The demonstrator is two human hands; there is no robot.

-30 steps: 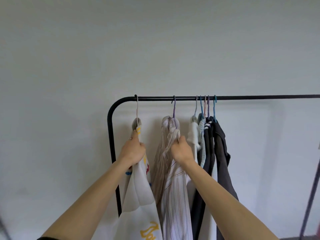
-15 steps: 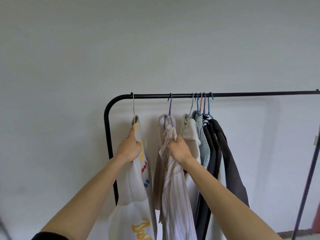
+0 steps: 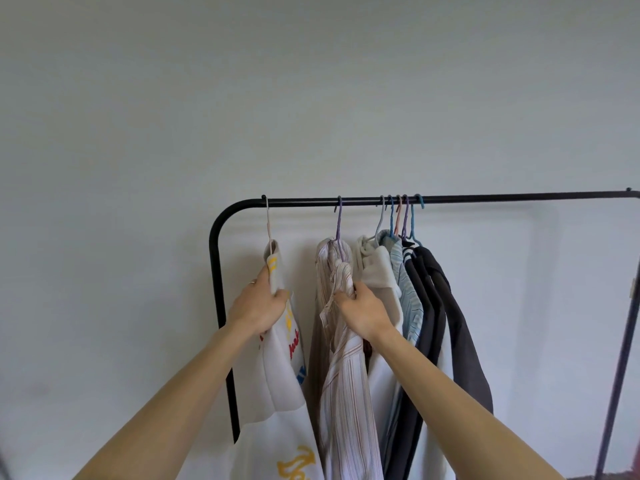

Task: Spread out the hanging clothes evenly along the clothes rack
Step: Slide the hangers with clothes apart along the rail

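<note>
Fingers (image 3: 265,278) on my left hand (image 3: 258,308) gripped the white printed shirt (image 3: 282,379); right hand (image 3: 367,313) clutched the striped shirt (image 3: 343,382) at 3 o'clock.

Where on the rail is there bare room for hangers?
Bare: the long stretch of rail right of the teal hook, plus smaller gaps either side of the purple hook. Crowded: five hooks bunched, ending at the teal one.

light soft, even, fairly bright | faint clothes rack (image 3: 485,198) shadow on wall (image 3: 311,98) | centre sharp | edges bend wide-angle, bottom-left corner smeared
</note>
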